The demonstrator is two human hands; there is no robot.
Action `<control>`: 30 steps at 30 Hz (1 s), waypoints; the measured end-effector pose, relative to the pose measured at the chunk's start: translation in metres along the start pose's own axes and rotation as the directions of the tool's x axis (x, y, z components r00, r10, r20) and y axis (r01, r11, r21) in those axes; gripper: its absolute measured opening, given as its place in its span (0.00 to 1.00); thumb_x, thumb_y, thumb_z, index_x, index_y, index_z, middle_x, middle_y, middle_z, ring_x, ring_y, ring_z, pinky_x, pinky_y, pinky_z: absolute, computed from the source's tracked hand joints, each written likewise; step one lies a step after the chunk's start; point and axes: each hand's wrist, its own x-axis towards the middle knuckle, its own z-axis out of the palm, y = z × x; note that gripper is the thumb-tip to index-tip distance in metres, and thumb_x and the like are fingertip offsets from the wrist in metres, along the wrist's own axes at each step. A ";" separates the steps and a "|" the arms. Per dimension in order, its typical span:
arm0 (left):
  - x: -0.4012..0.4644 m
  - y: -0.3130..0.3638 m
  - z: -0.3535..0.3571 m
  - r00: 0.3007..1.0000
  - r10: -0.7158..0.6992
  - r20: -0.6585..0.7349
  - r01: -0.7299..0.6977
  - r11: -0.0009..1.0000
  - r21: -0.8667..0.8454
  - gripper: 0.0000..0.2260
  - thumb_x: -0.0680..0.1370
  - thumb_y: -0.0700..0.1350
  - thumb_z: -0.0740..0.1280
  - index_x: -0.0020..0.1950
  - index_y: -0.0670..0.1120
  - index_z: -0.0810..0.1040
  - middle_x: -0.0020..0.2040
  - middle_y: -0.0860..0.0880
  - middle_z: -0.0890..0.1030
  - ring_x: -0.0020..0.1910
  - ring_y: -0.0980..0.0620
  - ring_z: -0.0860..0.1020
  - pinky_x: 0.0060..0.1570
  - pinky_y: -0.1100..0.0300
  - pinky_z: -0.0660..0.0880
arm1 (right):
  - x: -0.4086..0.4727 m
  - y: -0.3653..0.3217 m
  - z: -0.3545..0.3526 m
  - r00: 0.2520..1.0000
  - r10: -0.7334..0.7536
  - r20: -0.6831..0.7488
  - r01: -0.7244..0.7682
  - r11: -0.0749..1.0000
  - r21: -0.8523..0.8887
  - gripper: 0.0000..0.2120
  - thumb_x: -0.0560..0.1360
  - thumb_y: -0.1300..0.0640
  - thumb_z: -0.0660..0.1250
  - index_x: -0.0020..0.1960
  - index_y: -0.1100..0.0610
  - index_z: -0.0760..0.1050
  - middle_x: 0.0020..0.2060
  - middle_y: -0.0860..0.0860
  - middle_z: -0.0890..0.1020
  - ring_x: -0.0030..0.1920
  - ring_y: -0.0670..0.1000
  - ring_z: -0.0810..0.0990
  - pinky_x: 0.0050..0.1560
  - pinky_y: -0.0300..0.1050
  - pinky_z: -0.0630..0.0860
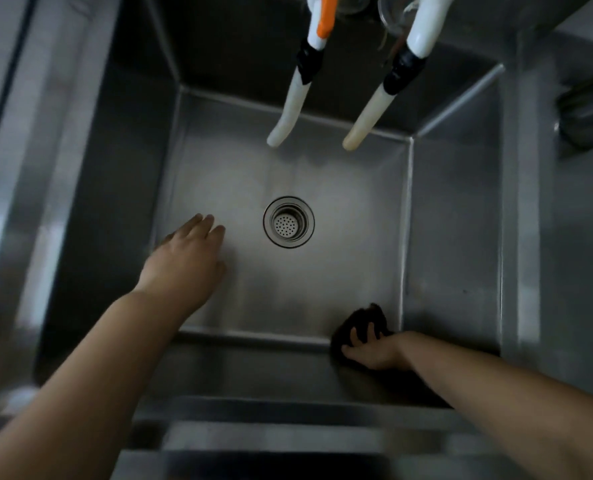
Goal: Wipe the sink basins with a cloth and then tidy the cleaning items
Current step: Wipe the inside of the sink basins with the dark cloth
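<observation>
Your right hand (374,351) grips the dark cloth (364,323), fingers curled over it, pressing it into the basin's (288,289) near right corner; your left hand (184,258) lies flat and empty, fingers spread, beside the drain (289,222)

A deep steel sink basin (340,188) with a round drain strainer (289,222) mid-floor; a dark cloth (364,323) lies in its near right corner
</observation>
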 end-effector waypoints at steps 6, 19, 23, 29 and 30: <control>-0.043 -0.016 -0.006 0.993 -0.091 -0.079 0.084 0.993 -0.081 0.25 0.80 0.49 0.60 0.76 0.49 0.57 0.78 0.49 0.55 0.76 0.49 0.52 0.71 0.49 0.58 | -0.015 -0.060 0.016 0.990 -0.129 -0.064 0.135 0.986 0.094 0.33 0.80 0.37 0.49 0.77 0.56 0.53 0.75 0.53 0.58 0.73 0.52 0.61 0.68 0.39 0.56; -0.072 -0.034 0.008 0.978 -0.191 -0.080 0.190 0.982 -0.024 0.23 0.80 0.47 0.58 0.75 0.51 0.58 0.76 0.50 0.58 0.75 0.48 0.57 0.67 0.50 0.64 | 0.018 -0.201 0.023 0.822 -0.570 0.017 0.567 0.813 -0.132 0.22 0.78 0.58 0.63 0.72 0.51 0.67 0.70 0.51 0.69 0.68 0.52 0.68 0.69 0.42 0.60; -0.079 -0.036 0.008 0.978 -0.199 -0.062 0.200 0.980 0.012 0.23 0.80 0.47 0.57 0.75 0.50 0.58 0.76 0.50 0.58 0.75 0.48 0.57 0.67 0.50 0.64 | 0.016 -0.147 0.020 0.796 -0.605 -0.033 0.574 0.770 -0.278 0.22 0.81 0.55 0.59 0.74 0.48 0.62 0.73 0.52 0.65 0.71 0.53 0.65 0.70 0.43 0.58; -0.076 -0.029 -0.002 0.981 -0.171 -0.095 0.172 0.985 0.002 0.23 0.80 0.47 0.58 0.75 0.50 0.60 0.76 0.50 0.59 0.75 0.49 0.56 0.69 0.51 0.62 | 0.012 -0.058 0.007 0.806 -0.582 -0.113 0.537 0.798 -0.274 0.18 0.80 0.60 0.60 0.69 0.51 0.71 0.69 0.49 0.71 0.68 0.48 0.69 0.63 0.31 0.60; -0.074 -0.028 -0.004 0.980 -0.165 -0.107 0.166 0.986 0.000 0.23 0.80 0.47 0.58 0.75 0.50 0.61 0.76 0.49 0.60 0.75 0.49 0.57 0.69 0.51 0.61 | 0.010 -0.047 0.003 0.822 -0.558 -0.117 0.513 0.813 -0.276 0.17 0.80 0.59 0.60 0.68 0.51 0.72 0.68 0.48 0.73 0.66 0.48 0.71 0.60 0.30 0.60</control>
